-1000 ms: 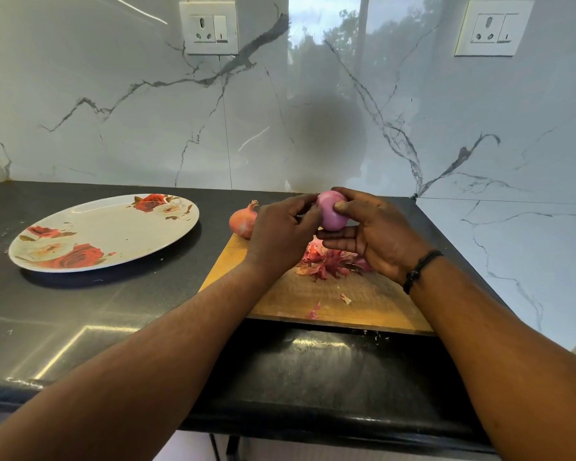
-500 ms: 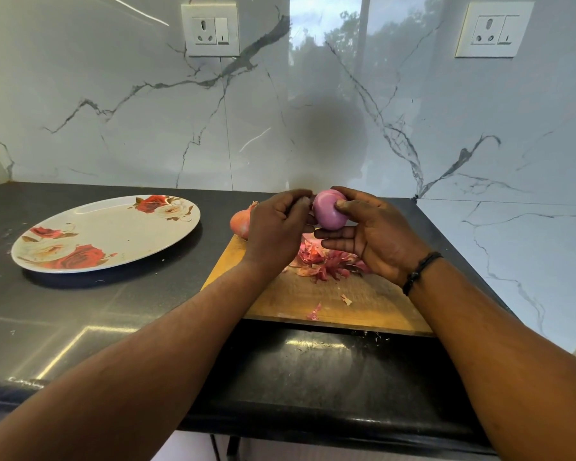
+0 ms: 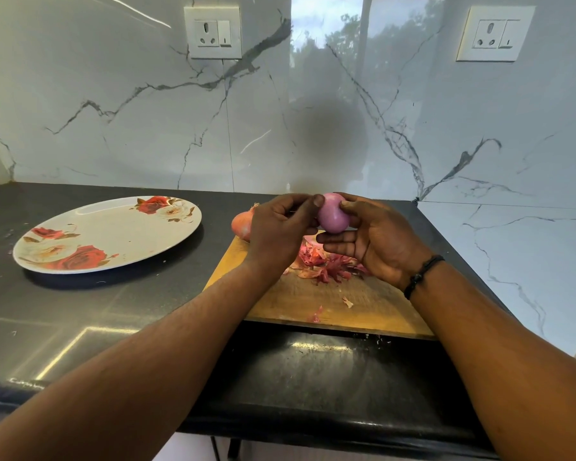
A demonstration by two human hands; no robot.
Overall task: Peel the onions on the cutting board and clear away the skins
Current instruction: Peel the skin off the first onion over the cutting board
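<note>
- The peeled onion [image 3: 333,212], smooth and purple-pink, is held up in the air above the far part of the cutting board [image 3: 313,304], between both hands.
- The right hand [image 3: 376,242] cradles it from the right: the thumb lies on its upper right side and the fingers curl beneath it, so this grip is closed around the onion.
- The left hand [image 3: 280,234] comes in from the left with its fingers curled; one fingertip touches the onion's upper left edge. Whether this grip pinches a bit of skin or only touches cannot be told.
- A black cord bracelet [image 3: 421,276] sits on the right wrist.
- The unpeeled onion [image 3: 241,224], orange-brown with a dry tuft on top, rests at the far left corner of the board, partly hidden behind the left hand.
- A heap of reddish onion skins [image 3: 326,264] lies on the board right under the hands; two small loose scraps [image 3: 316,316] lie nearer the front edge.
- The wooden board lies on the dark table [image 3: 97,314], close to its right end.
- A white plate with red roses [image 3: 113,231] lies on the table, well to the left of the board, with nothing on it.
- Behind stands a marble-patterned wall [image 3: 113,128] with two white sockets [image 3: 213,32].
</note>
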